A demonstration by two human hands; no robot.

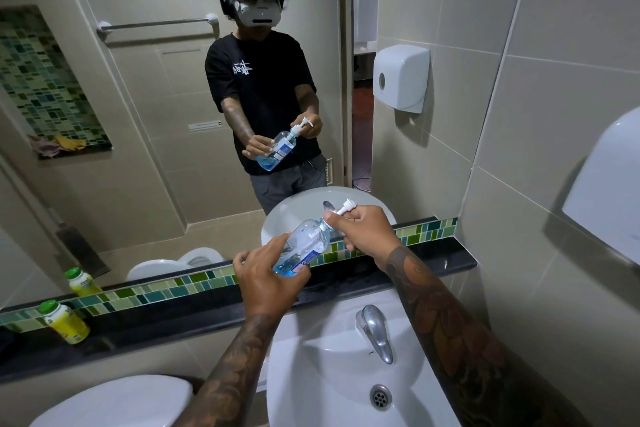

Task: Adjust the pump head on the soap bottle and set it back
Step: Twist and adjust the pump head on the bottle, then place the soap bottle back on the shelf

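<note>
Soap bottle (304, 248), clear w/ blue liquid: tilting above sink (332, 374). Left hand (266, 282) gripping base; right hand (367, 229) pinching white pump head (341, 211). Yellow bottle (64, 322) standing on black ledge (433, 260).

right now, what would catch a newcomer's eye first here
First the soap bottle, tilted above the sink with blue liquid pooled at its low end: the left hand grips its base and the right hand holds the white pump head. Next, the mirror behind shows the same pose. A yellow bottle stands on the dark ledge, far left.
</note>
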